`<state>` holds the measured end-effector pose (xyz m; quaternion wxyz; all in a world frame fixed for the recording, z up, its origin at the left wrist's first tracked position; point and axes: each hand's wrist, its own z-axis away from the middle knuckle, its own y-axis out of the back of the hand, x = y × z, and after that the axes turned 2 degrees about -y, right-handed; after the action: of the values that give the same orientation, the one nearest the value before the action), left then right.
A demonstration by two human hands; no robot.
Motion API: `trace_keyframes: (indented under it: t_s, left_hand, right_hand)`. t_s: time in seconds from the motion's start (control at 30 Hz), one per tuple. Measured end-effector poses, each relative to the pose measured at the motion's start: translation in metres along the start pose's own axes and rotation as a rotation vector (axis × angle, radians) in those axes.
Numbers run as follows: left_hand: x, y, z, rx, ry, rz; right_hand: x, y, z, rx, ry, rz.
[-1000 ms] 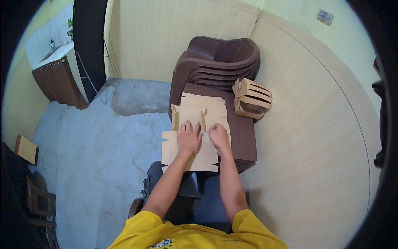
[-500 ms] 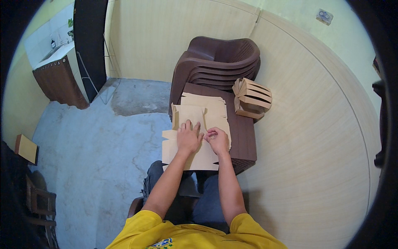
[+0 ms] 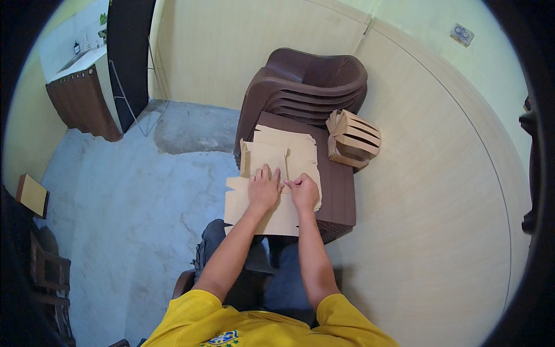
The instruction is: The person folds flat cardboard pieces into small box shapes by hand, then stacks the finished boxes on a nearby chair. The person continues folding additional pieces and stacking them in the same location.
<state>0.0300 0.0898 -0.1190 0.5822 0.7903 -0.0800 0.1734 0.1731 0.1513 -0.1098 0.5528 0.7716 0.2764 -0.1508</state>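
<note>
Head view: left fisheye of a head-worn pair, upright, unmirrored. It faces steeply down and forward from above the yellow shirt (image 3: 272, 331), left hand (image 3: 264, 191) and right hand (image 3: 304, 192) near centre, floor (image 3: 127, 196) and panelled wall (image 3: 428, 202) farther out.

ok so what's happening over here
A person is handling a piece of cardboard with bare hands. The left hand lies spread on it, while the right hand has its fingers at the raised flap on its right side; whether they pinch it is hard to tell. More cardboard sheets lie beneath, on a stack of brown chairs. A slotted carton stands to the right.
</note>
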Motion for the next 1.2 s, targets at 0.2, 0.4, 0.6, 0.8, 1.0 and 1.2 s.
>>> trace_keyframes:
  t_s: [0.2, 0.4, 0.6, 0.8, 1.0, 1.2]
  left_hand:
    - [0.003, 0.000, 0.002, 0.069, 0.021, 0.031]
    - [0.025, 0.018, -0.015, -0.018, 0.190, 0.089]
    - [-0.012, 0.080, -0.004, 0.045, 0.106, 0.610]
    - [-0.059, 0.102, 0.020, 0.189, -0.385, 0.071]
    - [-0.060, 0.095, 0.009, -0.154, -0.447, -0.024]
    - [-0.038, 0.087, 0.011, -0.172, -0.404, -0.106]
  right_hand:
    - [0.008, 0.017, 0.012, -0.173, 0.123, -0.029]
    - [-0.005, 0.047, 0.053, -0.271, 0.299, 0.185]
    - [-0.020, 0.054, 0.025, -0.275, 0.130, 0.383]
    - [-0.023, 0.051, -0.001, -0.347, 0.041, 0.500]
    - [0.009, 0.049, -0.038, -0.513, 0.328, 0.381]
    - [0.006, 0.039, -0.033, -0.280, 0.406, 0.160]
